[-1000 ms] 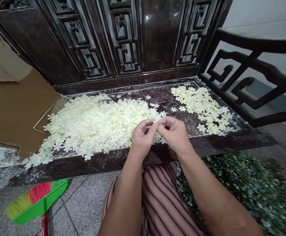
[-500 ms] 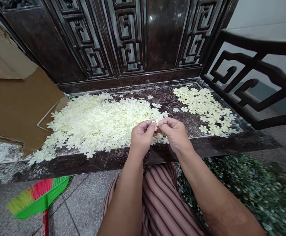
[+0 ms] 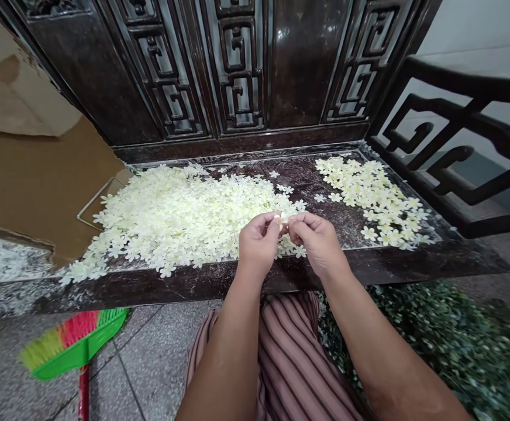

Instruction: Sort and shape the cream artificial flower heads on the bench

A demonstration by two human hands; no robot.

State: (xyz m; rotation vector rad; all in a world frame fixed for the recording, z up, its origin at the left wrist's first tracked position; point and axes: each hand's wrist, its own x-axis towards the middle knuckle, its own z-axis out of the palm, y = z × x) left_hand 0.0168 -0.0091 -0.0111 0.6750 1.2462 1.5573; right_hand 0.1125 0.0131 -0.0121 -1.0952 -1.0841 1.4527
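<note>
Star-shaped flowers (image 3: 185, 216), glossy wood bench (image 3: 301, 175), left hand (image 3: 257, 242) and right hand (image 3: 319, 240) pinching a white piece (image 3: 282, 220)

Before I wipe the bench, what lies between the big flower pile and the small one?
The head view shows dark bench with a few loose flowers between the big pile and the small pile; the right hand hides part of it.

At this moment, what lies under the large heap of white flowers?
Under the large flower heap is a dark wooden seat; it shows along the heap's right and front edges. Beneath the heap's middle, everything is covered and cannot be seen.
</note>
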